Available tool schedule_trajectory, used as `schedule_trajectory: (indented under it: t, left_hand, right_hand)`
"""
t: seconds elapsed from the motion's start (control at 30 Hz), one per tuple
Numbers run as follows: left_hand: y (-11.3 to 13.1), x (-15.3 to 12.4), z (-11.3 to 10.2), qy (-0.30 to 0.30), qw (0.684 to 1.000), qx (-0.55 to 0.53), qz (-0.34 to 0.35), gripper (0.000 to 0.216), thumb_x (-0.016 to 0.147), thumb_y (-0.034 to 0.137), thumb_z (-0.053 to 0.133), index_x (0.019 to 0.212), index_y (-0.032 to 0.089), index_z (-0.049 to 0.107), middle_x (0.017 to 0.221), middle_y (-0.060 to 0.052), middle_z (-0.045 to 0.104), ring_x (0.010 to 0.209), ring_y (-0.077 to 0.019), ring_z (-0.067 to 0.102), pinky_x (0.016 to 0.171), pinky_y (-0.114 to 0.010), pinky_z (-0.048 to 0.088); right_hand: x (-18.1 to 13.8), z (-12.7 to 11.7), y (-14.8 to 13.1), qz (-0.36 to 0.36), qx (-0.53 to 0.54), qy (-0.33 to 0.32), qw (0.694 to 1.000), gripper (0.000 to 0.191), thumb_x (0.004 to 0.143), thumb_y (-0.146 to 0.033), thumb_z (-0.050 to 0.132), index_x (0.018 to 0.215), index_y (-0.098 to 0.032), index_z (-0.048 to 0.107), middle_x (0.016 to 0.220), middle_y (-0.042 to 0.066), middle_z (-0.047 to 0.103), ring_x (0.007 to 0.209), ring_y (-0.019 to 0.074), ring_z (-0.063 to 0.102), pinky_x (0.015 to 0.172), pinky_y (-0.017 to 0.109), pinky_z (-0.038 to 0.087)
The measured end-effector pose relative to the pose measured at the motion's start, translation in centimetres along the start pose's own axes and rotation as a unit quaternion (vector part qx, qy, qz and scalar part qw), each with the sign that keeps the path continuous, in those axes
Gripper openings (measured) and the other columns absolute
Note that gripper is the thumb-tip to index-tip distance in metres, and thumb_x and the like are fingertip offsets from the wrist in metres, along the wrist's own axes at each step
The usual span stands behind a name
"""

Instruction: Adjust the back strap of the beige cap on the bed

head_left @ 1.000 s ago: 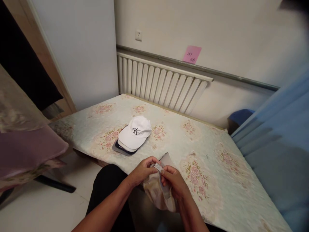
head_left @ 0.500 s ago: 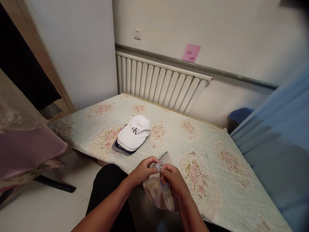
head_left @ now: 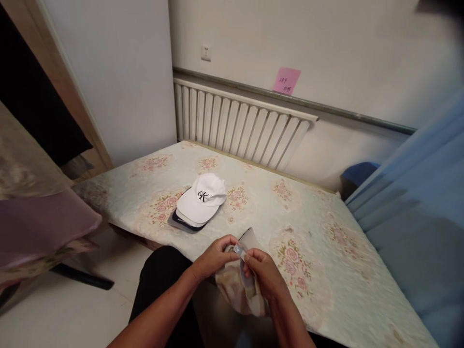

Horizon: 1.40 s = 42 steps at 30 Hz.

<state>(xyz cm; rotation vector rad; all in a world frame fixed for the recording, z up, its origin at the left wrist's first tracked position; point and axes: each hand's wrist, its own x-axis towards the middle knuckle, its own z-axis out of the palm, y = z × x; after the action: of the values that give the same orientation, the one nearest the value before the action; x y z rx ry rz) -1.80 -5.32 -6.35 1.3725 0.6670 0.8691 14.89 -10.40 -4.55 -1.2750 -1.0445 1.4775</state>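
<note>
Both hands are in close, low and centre, over the near edge of the floral-patterned mattress (head_left: pixel 319 251). The left hand (head_left: pixel 213 258) and right hand (head_left: pixel 263 275) meet on a soft beige patterned cap (head_left: pixel 235 290), which hangs between them just above the person's lap. Each grip is pressed together: thumbs and fingertips of both hands pinch the small silvery buckle and strap (head_left: pixel 238 250) at the cap's top edge, left from the left side, right from the right, almost touching. The strap runs roughly side to side between the two pinches, while the body of the cap droops down and toward the right wrist. Neither hand is nearer; they share it evenly. Farther back on the mattress, well apart from the hands and to their left, sits a white baseball cap with a black logo (head_left: pixel 203 198), stacked on darker caps (head_left: pixel 181 221).
</note>
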Motion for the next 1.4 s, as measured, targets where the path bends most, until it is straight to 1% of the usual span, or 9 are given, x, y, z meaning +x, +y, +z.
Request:
schedule_trajectory:
  t: [0.23, 0.43, 0.53, 0.67, 0.77, 0.97, 1.13, 1.27, 1.4]
  left_hand:
    - [0.6, -0.1, 0.2, 0.0, 1.0, 0.031, 0.007, 0.028, 0.069, 0.033, 0.07, 0.089, 0.018, 0.059, 0.078, 0.003, 0.055, 0.076, -0.0132, 0.048, 0.071, -0.022, 0.037]
    - [0.7, -0.2, 0.0, -0.001, 1.0, 0.016, 0.006, 0.029, 0.068, 0.032, 0.07, 0.089, 0.017, 0.059, 0.08, 0.002, 0.056, 0.077, -0.0136, 0.049, 0.072, -0.022, 0.038]
    - [0.5, -0.2, 0.0, -0.008, 1.0, 0.001, 0.006, 0.029, 0.068, 0.032, 0.071, 0.09, 0.017, 0.058, 0.08, 0.002, 0.056, 0.076, -0.0129, 0.049, 0.07, -0.022, 0.038]
    - [0.4, 0.0, 0.0, -0.007, 1.0, 0.013, 0.007, 0.029, 0.068, 0.032, 0.07, 0.091, 0.018, 0.06, 0.081, 0.002, 0.057, 0.076, -0.0132, 0.05, 0.071, -0.022, 0.038]
    - [0.4, 0.0, 0.0, -0.005, 1.0, 0.012, 0.004, 0.029, 0.068, 0.03, 0.07, 0.091, 0.018, 0.059, 0.081, 0.002, 0.057, 0.077, -0.0132, 0.05, 0.071, -0.022, 0.038]
    - [0.5, -0.3, 0.1, 0.003, 1.0, 0.007, -0.028, 0.029, 0.068, 0.03, 0.07, 0.091, 0.018, 0.057, 0.079, 0.002, 0.058, 0.072, -0.012, 0.05, 0.065, -0.021, 0.038]
    - [0.5, -0.4, 0.1, -0.005, 0.999, -0.012, -0.046, 0.032, 0.068, 0.032, 0.071, 0.093, 0.018, 0.056, 0.075, 0.003, 0.058, 0.066, -0.0108, 0.05, 0.063, -0.021, 0.037]
    - [0.5, -0.4, 0.1, -0.008, 0.999, -0.011, -0.034, 0.031, 0.067, 0.031, 0.072, 0.091, 0.017, 0.058, 0.075, 0.003, 0.057, 0.068, -0.0106, 0.049, 0.063, -0.021, 0.037]
    - [0.4, -0.4, 0.0, -0.013, 0.999, -0.018, -0.025, 0.029, 0.069, 0.03, 0.071, 0.091, 0.017, 0.058, 0.077, 0.003, 0.056, 0.071, -0.011, 0.049, 0.065, -0.021, 0.037]
  right_hand:
    - [0.3, 0.7, -0.3, -0.02, -0.005, -0.012, 1.0, 0.02, 0.071, -0.034, 0.065, 0.065, -0.017, 0.056, 0.052, -0.003, 0.057, 0.048, 0.0095, 0.045, 0.054, 0.025, 0.033]
    - [-0.7, -0.4, 0.0, -0.015, -0.012, -0.03, 0.999, 0.02, 0.075, -0.036, 0.063, 0.072, -0.017, 0.06, 0.056, -0.002, 0.06, 0.052, 0.0112, 0.048, 0.056, 0.025, 0.036]
    - [-1.4, -0.9, 0.2, 0.006, -0.003, -0.036, 0.999, 0.021, 0.074, -0.036, 0.064, 0.067, -0.017, 0.058, 0.054, -0.002, 0.059, 0.05, 0.011, 0.048, 0.054, 0.025, 0.034]
    - [-1.5, -1.1, 0.7, 0.026, 0.007, -0.031, 0.999, 0.024, 0.072, -0.037, 0.065, 0.063, -0.018, 0.055, 0.05, -0.003, 0.057, 0.044, 0.0096, 0.043, 0.05, 0.024, 0.031]
    - [-1.1, -1.0, 0.9, 0.024, 0.019, -0.035, 0.999, 0.025, 0.072, -0.038, 0.066, 0.062, -0.018, 0.055, 0.049, -0.003, 0.056, 0.043, 0.0093, 0.042, 0.049, 0.024, 0.03]
    - [-0.3, -0.5, 0.5, 0.009, 0.047, -0.053, 0.997, 0.024, 0.072, -0.036, 0.067, 0.062, -0.017, 0.056, 0.048, -0.003, 0.055, 0.044, 0.0086, 0.042, 0.049, 0.024, 0.028]
    - [-0.3, -0.5, 0.3, -0.001, 0.036, -0.067, 0.997, 0.023, 0.073, -0.035, 0.066, 0.062, -0.016, 0.056, 0.049, -0.003, 0.055, 0.044, 0.0082, 0.042, 0.049, 0.023, 0.028]
    - [-0.3, -0.8, 0.6, -0.008, 0.042, -0.082, 0.996, 0.022, 0.075, -0.033, 0.065, 0.064, -0.016, 0.057, 0.05, -0.003, 0.055, 0.044, 0.0072, 0.04, 0.049, 0.023, 0.025]
    - [-0.1, -0.7, 1.1, -0.013, 0.089, -0.103, 0.991, 0.021, 0.076, -0.033, 0.064, 0.067, -0.015, 0.059, 0.045, -0.004, 0.05, 0.043, 0.007, 0.037, 0.05, 0.023, 0.024]
